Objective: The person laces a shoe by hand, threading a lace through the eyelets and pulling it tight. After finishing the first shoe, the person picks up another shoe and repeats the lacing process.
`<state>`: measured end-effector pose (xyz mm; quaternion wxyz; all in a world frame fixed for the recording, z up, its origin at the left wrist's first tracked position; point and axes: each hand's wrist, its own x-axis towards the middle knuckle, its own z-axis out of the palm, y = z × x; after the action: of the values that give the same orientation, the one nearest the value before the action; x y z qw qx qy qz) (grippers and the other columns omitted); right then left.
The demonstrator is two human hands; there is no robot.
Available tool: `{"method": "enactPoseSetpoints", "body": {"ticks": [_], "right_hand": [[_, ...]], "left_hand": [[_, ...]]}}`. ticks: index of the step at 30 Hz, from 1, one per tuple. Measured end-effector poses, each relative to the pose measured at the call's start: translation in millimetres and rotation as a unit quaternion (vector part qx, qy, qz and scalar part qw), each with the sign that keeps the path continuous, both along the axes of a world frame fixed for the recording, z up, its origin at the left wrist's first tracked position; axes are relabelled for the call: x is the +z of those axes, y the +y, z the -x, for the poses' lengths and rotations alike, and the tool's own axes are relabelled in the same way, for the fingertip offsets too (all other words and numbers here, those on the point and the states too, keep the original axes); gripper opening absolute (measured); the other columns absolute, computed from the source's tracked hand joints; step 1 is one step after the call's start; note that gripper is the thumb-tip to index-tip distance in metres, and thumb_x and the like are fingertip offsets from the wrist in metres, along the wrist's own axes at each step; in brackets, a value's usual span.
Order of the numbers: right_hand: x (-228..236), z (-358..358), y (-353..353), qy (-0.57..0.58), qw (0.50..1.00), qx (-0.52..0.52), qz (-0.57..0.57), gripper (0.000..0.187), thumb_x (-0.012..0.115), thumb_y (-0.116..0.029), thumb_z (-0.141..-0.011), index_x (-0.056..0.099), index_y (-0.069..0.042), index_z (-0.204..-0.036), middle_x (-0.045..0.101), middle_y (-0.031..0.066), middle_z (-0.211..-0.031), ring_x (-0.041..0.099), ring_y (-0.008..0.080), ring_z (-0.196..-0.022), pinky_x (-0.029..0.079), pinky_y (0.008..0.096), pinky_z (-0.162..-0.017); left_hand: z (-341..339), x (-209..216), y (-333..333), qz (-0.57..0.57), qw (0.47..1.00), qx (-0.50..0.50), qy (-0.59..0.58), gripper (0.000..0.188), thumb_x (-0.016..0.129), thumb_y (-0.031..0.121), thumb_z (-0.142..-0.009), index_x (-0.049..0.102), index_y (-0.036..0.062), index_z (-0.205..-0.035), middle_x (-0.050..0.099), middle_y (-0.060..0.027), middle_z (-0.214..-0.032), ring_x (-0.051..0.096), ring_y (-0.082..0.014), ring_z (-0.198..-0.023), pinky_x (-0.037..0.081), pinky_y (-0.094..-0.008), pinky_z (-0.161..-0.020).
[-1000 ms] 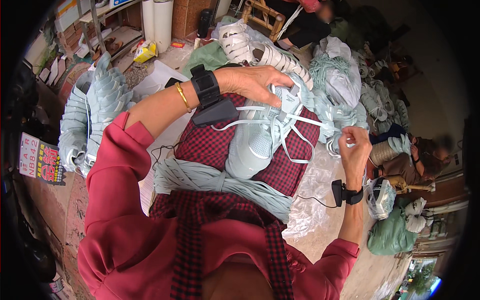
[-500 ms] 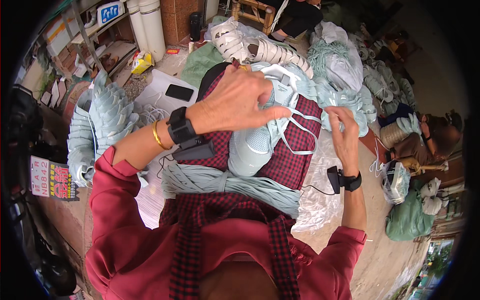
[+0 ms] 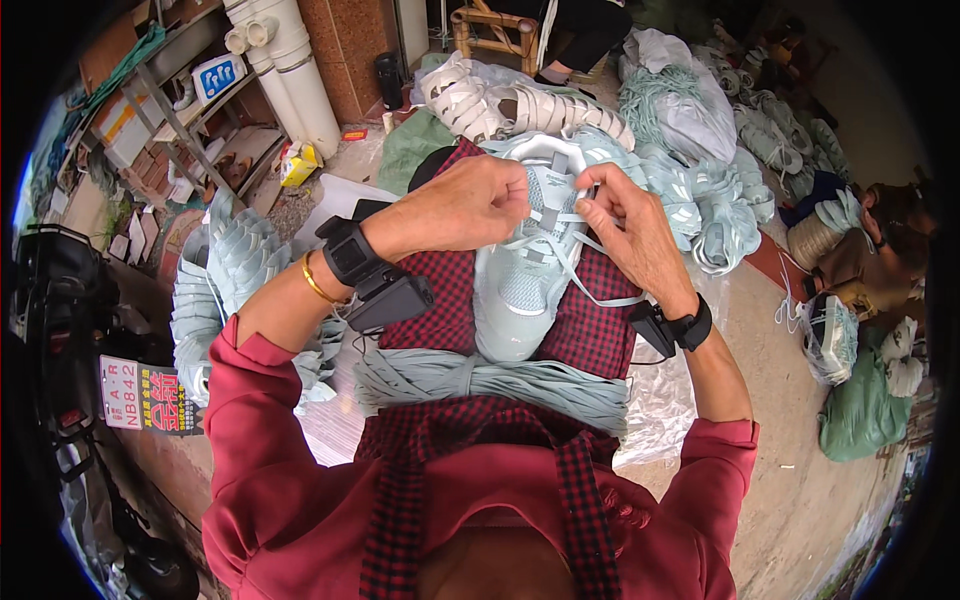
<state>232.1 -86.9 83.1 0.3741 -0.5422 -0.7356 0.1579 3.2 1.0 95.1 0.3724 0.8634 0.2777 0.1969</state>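
Observation:
A pale blue-green sneaker (image 3: 512,325) rests on my lap over the checked apron, toe toward me. Its pale shoelace (image 3: 562,262) is laced through the lower part, and a loose length loops out to the right. At the left side of the shoe's tongue, my left hand (image 3: 478,205) is closed, fingertips pinching the lace. Across from it my right hand (image 3: 635,230) pinches the lace with thumb and index finger by the collar. A tied bundle of pale laces (image 3: 490,385) lies across my lap, between the shoe and my waist.
Stacked shoe uppers stand in a pile (image 3: 225,290) on the left. Beyond my knees lie more pale uppers (image 3: 700,205) and white shoe parts (image 3: 570,110). A green sack (image 3: 865,405) sits at the right. Another person sits at the far right, another at the back by a bamboo stool (image 3: 495,35).
My right hand has come in from the right to the top of the shoe and taken the lace. My left hand has drawn back slightly left, uncovering the tongue. The view has shifted a little.

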Motion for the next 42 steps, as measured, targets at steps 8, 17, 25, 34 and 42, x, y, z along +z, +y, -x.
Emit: {"method": "enactPoseSetpoints", "body": {"ticks": [8, 17, 25, 34, 42], "right_hand": [[-26, -20, 16, 0.047, 0.998, 0.029, 0.005, 0.018, 0.066, -0.022, -0.096, 0.065, -0.005, -0.102, 0.05, 0.0012, -0.062, 0.044, 0.01, -0.056, 0.037, 0.029, -0.054], [-16, -28, -4, 0.137, 0.991, 0.001, 0.016, 0.016, 0.062, -0.007, -0.092, 0.067, -0.005, -0.107, 0.056, 0.0006, -0.081, 0.047, 0.0071, -0.067, 0.041, 0.0245, -0.06], [4, -3, -18, 0.004, 0.999, -0.011, -0.034, 0.031, 0.059, 0.004, -0.084, 0.065, -0.005, -0.113, 0.058, 0.012, -0.115, 0.059, 0.0302, -0.107, 0.05, 0.0362, -0.086], [-13, 2, -1, -0.084, 0.99, 0.01, -0.11, 0.018, 0.067, -0.014, -0.089, 0.061, -0.003, -0.102, 0.056, 0.0121, -0.108, 0.052, 0.0327, -0.097, 0.044, 0.0412, -0.087], [-21, 4, -2, -0.108, 0.985, -0.001, -0.136, 0.012, 0.064, -0.013, -0.09, 0.061, -0.003, -0.096, 0.054, 0.0115, -0.108, 0.05, 0.0307, -0.093, 0.043, 0.0403, -0.083]], "left_hand": [[110, -22, 85, -0.376, 0.901, 0.21, 0.058, 0.005, 0.056, 0.006, -0.087, 0.055, 0.0017, -0.089, 0.06, -0.0244, -0.072, 0.062, -0.0473, -0.074, 0.049, -0.0532, -0.065], [109, -58, 92, -0.346, 0.896, 0.274, 0.058, 0.009, 0.061, 0.009, -0.089, 0.058, 0.0021, -0.093, 0.061, -0.021, -0.095, 0.062, -0.0448, -0.09, 0.05, -0.0507, -0.08], [28, -31, 29, -0.231, 0.971, 0.028, -0.059, 0.026, 0.066, 0.029, -0.093, 0.062, 0.0034, -0.094, 0.058, -0.018, -0.1, 0.058, -0.0373, -0.095, 0.042, -0.0465, -0.09], [19, -33, 20, -0.211, 0.977, -0.027, -0.011, 0.027, 0.068, 0.032, -0.092, 0.07, 0.005, -0.09, 0.054, -0.0081, -0.097, 0.055, -0.0257, -0.092, 0.04, -0.0414, -0.087], [41, -28, 59, -0.328, 0.938, 0.031, -0.107, 0.01, 0.063, 0.003, -0.083, 0.057, -0.0038, -0.079, 0.056, -0.0145, -0.091, 0.059, -0.0319, -0.081, 0.049, -0.0385, -0.07]]}}
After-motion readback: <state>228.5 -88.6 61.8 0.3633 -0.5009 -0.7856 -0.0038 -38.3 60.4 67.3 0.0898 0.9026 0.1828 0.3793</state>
